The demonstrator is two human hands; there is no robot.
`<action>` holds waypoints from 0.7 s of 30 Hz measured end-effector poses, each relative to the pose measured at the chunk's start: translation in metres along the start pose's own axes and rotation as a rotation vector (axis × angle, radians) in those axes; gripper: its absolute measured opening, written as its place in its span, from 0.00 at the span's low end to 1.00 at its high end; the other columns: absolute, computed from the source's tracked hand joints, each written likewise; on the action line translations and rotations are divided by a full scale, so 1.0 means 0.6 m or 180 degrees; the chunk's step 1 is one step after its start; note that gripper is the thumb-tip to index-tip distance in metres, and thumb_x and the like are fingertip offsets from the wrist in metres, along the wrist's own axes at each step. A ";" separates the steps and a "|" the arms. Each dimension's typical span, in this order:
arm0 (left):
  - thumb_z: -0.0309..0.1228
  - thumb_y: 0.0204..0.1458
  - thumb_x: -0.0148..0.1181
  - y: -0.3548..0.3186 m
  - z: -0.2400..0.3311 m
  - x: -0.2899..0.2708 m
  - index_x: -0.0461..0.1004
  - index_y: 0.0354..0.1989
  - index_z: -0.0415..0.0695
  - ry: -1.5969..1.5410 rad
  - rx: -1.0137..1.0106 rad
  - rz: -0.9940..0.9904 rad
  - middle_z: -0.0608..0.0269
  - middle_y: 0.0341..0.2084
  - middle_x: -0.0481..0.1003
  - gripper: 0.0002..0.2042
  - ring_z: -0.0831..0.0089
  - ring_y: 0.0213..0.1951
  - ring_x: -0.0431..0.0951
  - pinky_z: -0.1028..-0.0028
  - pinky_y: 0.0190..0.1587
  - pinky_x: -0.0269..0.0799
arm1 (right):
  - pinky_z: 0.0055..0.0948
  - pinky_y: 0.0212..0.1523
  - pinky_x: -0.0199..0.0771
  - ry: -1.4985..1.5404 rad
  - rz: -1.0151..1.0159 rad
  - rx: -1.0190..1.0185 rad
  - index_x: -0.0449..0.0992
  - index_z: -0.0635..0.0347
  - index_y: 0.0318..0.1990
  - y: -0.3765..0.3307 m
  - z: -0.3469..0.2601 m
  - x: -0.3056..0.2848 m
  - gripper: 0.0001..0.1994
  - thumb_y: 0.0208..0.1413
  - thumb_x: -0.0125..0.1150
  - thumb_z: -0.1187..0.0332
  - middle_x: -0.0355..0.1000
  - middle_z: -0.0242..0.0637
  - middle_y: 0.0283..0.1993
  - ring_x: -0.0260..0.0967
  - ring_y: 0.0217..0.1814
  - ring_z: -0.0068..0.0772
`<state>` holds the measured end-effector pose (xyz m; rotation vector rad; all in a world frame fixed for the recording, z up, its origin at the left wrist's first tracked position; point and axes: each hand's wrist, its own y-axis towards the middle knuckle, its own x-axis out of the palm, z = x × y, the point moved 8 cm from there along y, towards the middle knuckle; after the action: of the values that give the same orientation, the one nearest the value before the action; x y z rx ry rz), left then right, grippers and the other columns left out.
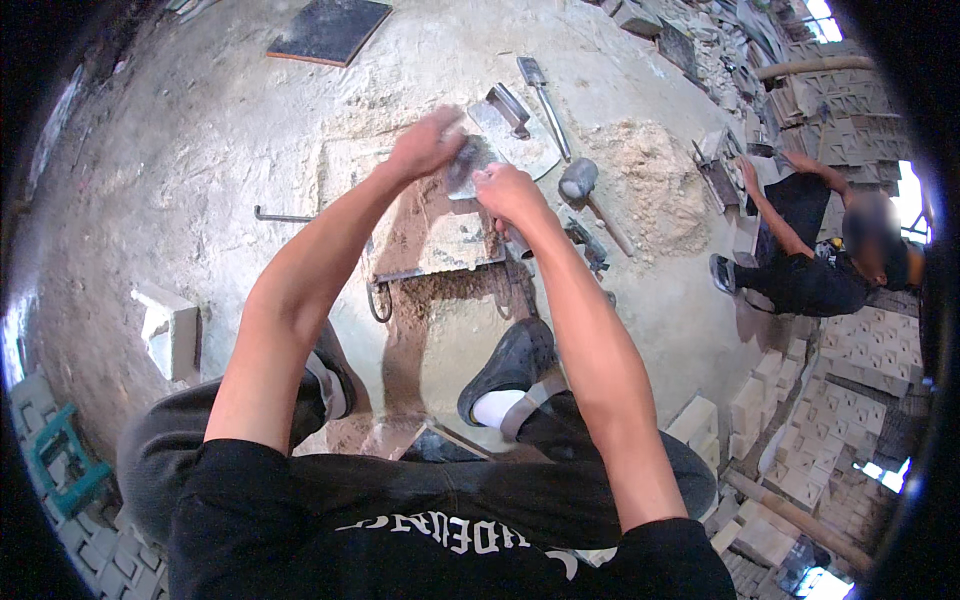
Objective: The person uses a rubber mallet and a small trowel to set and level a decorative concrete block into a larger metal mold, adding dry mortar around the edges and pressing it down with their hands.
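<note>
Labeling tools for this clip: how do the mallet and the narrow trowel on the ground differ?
The mallet has a thick rounded grey head on a wooden handle; the narrow trowel is a thin flat metal blade on a slim shaft. The mallet lies beside the sand pile, nearer the right hand; the trowel lies farther off. Both rest untouched on the dusty ground.

Mallet [578, 180] lies right of trowel [520, 135] (sand pile [655, 180] farther right).

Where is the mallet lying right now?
The mallet lies on the sandy ground just right of the person's right hand, between the flat trowel and the sand pile.
</note>
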<state>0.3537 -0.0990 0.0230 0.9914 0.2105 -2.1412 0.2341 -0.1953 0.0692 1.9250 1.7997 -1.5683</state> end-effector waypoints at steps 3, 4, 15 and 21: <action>0.37 0.59 0.49 0.009 0.054 0.069 0.67 0.58 0.37 0.0544 0.0194 -0.1596 0.44 0.63 0.65 0.22 0.49 0.67 0.62 0.59 0.67 0.61 | 0.43 0.44 0.80 -0.0495 -0.0268 -0.0250 0.80 0.66 0.41 0.022 0.002 0.026 0.17 0.59 0.47 0.63 0.80 0.51 0.31 0.81 0.33 0.48; 0.37 0.59 0.50 -0.012 0.023 0.069 0.67 0.58 0.36 0.0789 0.0326 -0.1270 0.44 0.63 0.65 0.22 0.49 0.67 0.62 0.59 0.67 0.62 | 0.43 0.44 0.80 -0.0444 -0.0306 -0.0339 0.80 0.67 0.41 0.030 -0.022 0.042 0.17 0.58 0.47 0.64 0.80 0.51 0.32 0.81 0.34 0.49; 0.37 0.57 0.51 -0.142 0.073 0.134 0.55 0.68 0.32 0.0971 0.0361 -0.1374 0.41 0.70 0.56 0.32 0.51 0.71 0.56 0.62 0.74 0.50 | 0.42 0.36 0.81 -0.0661 -0.0276 -0.0684 0.78 0.67 0.43 -0.062 0.037 0.093 0.17 0.61 0.47 0.63 0.78 0.55 0.39 0.80 0.31 0.49; 0.38 0.61 0.44 -0.221 0.141 0.156 0.62 0.64 0.31 0.0735 0.0418 -0.1454 0.41 0.68 0.59 0.27 0.51 0.70 0.58 0.61 0.72 0.52 | 0.43 0.23 0.78 0.0508 -0.0217 0.0253 0.76 0.68 0.43 -0.191 0.094 0.112 0.18 0.63 0.51 0.59 0.77 0.53 0.27 0.75 0.16 0.44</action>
<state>0.1732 -0.0954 -0.0060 1.3741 0.4495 -2.4681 0.0976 -0.1494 0.0594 2.1013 1.9102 -1.5705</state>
